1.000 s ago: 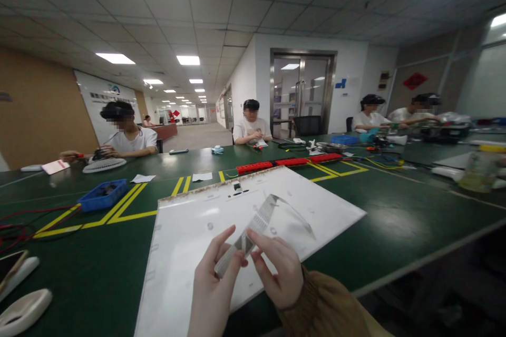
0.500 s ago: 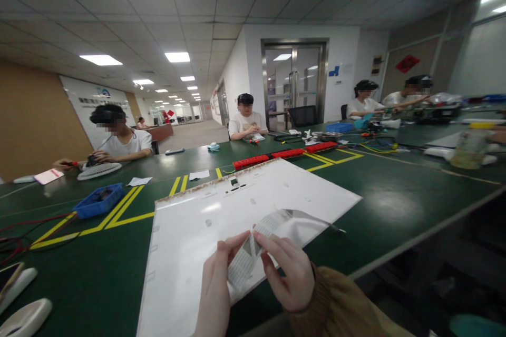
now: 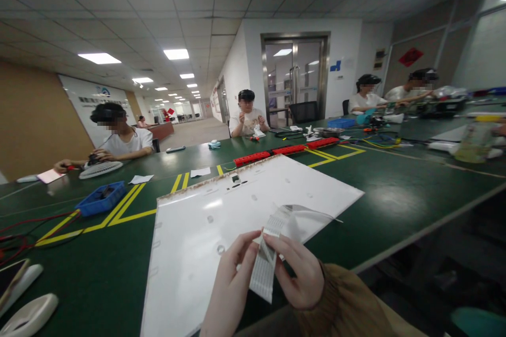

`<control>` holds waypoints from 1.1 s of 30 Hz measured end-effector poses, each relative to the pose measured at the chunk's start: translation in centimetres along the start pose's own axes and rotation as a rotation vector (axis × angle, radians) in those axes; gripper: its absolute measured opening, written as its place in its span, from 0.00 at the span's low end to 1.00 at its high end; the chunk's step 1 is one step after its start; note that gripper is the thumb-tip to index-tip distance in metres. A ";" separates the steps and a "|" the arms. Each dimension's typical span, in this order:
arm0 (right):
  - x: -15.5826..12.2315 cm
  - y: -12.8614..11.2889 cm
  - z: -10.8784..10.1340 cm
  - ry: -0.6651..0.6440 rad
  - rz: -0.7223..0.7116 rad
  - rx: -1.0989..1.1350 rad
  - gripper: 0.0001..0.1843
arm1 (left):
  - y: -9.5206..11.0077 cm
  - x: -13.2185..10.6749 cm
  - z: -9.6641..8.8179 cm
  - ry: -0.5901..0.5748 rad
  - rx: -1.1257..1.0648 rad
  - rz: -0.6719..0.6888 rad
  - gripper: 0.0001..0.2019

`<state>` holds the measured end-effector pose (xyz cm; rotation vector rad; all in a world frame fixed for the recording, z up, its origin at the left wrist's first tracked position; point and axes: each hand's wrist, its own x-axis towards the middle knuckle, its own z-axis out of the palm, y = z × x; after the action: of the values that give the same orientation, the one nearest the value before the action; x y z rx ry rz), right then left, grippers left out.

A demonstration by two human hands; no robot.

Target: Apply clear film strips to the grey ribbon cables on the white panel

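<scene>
Both hands are over the near edge of a large white panel that lies on the green table. Between them is a thin, folded grey-white strip with rows of fine printed lines; whether it is paper or film I cannot tell. My left hand pinches the strip's left edge with thumb and forefinger. From the other side, my right hand grips it, fingers bent around its middle. The strip's far end curls away to the right above the panel, and its near end hangs down between my hands.
Red power strips run behind the panel. A blue tray with dark parts stands left, near red cables. At the lower left are a phone and a white ring-shaped object. Several people sit around the table.
The strip has turned steeper, and its near end now points down towards me. Both hands have shifted slightly right while keeping their pinch. Across the table, a person has raised their hands.
</scene>
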<state>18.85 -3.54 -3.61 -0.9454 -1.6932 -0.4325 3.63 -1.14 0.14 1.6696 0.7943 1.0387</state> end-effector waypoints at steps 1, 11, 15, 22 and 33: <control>0.0 0.0 0.0 -0.001 0.003 0.000 0.22 | -0.1 0.0 0.0 -0.006 0.015 -0.006 0.14; 0.1 -0.3 -0.1 -0.128 -0.065 0.105 0.25 | -0.4 -0.1 0.1 -0.058 0.019 0.001 0.17; -0.1 -0.5 -0.2 -0.179 -0.073 0.120 0.27 | -0.2 0.1 0.0 -0.002 0.068 0.016 0.18; 0.4 -1.0 -1.0 -0.198 -0.018 0.105 0.30 | 0.6 -0.4 -0.1 0.051 0.183 0.052 0.18; 0.2 -0.9 -1.0 -0.175 -0.039 0.073 0.28 | 0.3 -0.3 0.5 0.004 0.141 0.042 0.17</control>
<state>18.83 -4.70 -2.88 -0.9198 -1.8754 -0.3187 4.00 -1.68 0.25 1.8106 0.8545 1.0358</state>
